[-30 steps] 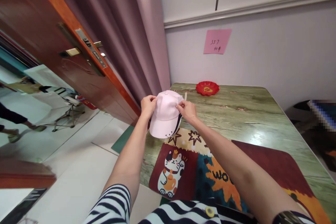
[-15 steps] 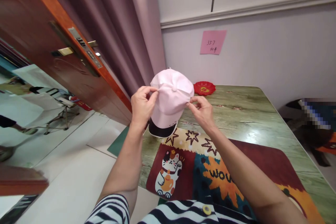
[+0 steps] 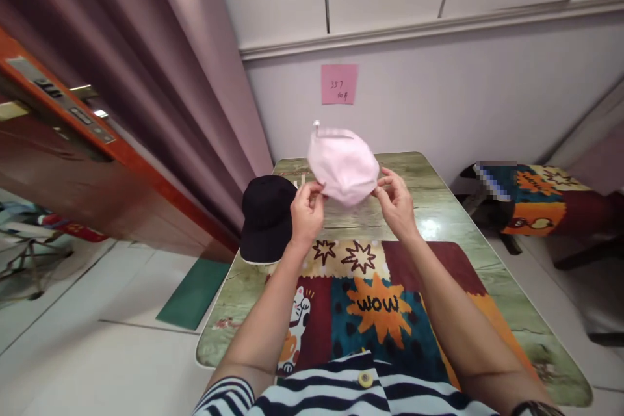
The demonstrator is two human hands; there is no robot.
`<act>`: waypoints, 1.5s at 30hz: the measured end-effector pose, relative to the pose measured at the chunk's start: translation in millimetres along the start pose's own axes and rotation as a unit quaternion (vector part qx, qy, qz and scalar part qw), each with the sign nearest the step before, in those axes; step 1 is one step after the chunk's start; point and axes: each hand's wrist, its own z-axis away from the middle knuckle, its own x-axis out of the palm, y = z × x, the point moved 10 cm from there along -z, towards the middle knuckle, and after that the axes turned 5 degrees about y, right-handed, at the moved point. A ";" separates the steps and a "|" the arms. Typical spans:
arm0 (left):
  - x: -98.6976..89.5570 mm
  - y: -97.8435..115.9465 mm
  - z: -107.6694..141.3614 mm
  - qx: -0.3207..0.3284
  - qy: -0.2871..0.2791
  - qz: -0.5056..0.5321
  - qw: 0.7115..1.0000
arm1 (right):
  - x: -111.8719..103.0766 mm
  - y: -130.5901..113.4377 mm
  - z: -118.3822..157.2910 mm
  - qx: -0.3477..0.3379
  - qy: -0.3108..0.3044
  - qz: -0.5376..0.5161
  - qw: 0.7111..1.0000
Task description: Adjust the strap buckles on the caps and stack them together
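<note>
A pale pink cap, slightly blurred, is held up over the far part of the table. My left hand pinches its lower left edge between thumb and fingers. On the opposite side, my right hand grips the lower right edge the same way. The crown faces me and the brim cannot be made out. A small metal piece sticks up at the cap's top left. Just left of my left hand, a black cap rests at the table's left edge, its brim towards me.
A patterned mat covers the near part of the wood-look table. Behind stands a wall with a pink note. To the left are a curtain, an open door and a green panel. A second mat-covered surface stands right.
The view has swung right. Both hands still hold the pink cap, which has tipped so its brim no longer shows. The black cap is now uncovered; the red dish is out of sight.
</note>
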 end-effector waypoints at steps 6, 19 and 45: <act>3.6 -62.6 55.0 -0.057 -0.066 -0.138 0.987 | -15.9 69.7 41.9 0.088 -0.014 0.111 0.990; 3.8 -23.7 47.5 -0.012 -0.094 -0.202 0.975 | -13.0 20.6 71.1 -0.077 -0.095 0.198 0.973; 11.2 -23.5 42.9 -0.206 -0.130 0.084 0.966 | 6.1 -7.1 68.9 0.136 -0.146 -0.096 0.975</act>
